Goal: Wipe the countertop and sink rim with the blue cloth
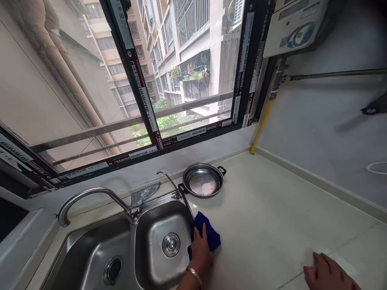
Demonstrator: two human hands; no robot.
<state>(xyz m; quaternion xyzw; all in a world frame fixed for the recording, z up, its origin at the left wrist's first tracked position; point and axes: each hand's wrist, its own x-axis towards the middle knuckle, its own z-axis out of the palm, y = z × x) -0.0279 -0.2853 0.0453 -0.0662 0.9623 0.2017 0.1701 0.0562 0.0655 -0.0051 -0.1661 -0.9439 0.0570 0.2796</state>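
Note:
My left hand (pixel 200 250), with a silver bangle at the wrist, presses down on a dark blue cloth (pixel 214 237). The bunched cloth lies across the right rim of the steel sink (pixel 135 257), partly hidden under my fingers. Over at the lower right, my right hand (pixel 328 274) is at the pale countertop (pixel 266 225), fingers extended and thumb apart, with nothing in it. Whether it touches the surface I cannot tell.
A two-handled steel pan (pixel 203 183) stands behind the sink's right corner. A large curved faucet (pixel 90 192) and a thin small tap (pixel 167 177) rise at the sink's back. A grey cloth (pixel 145 194) lies between them. The window (pixel 193 137) and a yellow pipe (pixel 261 127) border the counter.

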